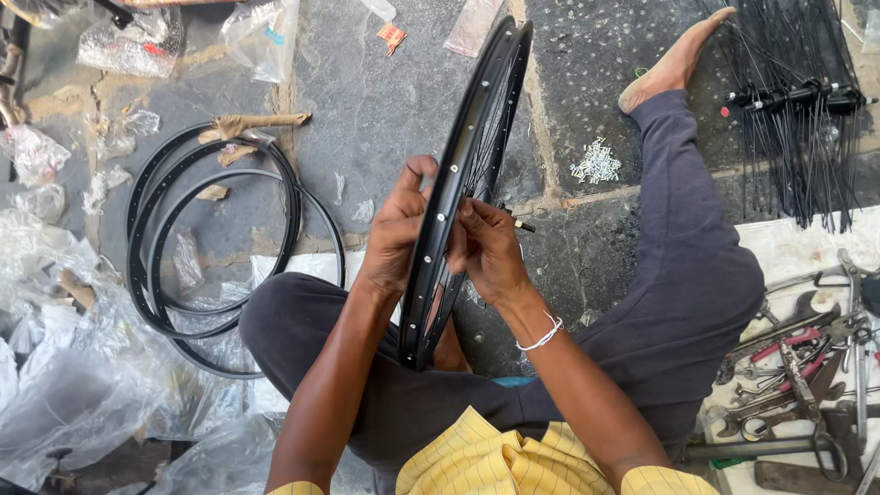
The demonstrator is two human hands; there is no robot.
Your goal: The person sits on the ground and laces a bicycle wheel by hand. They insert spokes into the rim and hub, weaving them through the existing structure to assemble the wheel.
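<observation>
Rim (pixel 467 156): black metal hoop, smooth, glossy, with small silver eyelets along its outer face, standing on edge between the person's legs above stone paving. Left hand (pixel 396 234) is closed on the rim's left side, thumb lying up along the edge. Right hand (pixel 488 249) pinches at the rim's right side, fingertips drawn together. Left of the rim, bare black rims (pixel 215 247) lie flat; far right of it, thin black spokes (pixel 796 101).

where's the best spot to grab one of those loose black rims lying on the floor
Judging by their pose, grip the near arc of the loose rims, coming from above: they lie flat on the stone floor, so fingers can hook the thin hoop. The far arc sits under paper scraps.
</observation>
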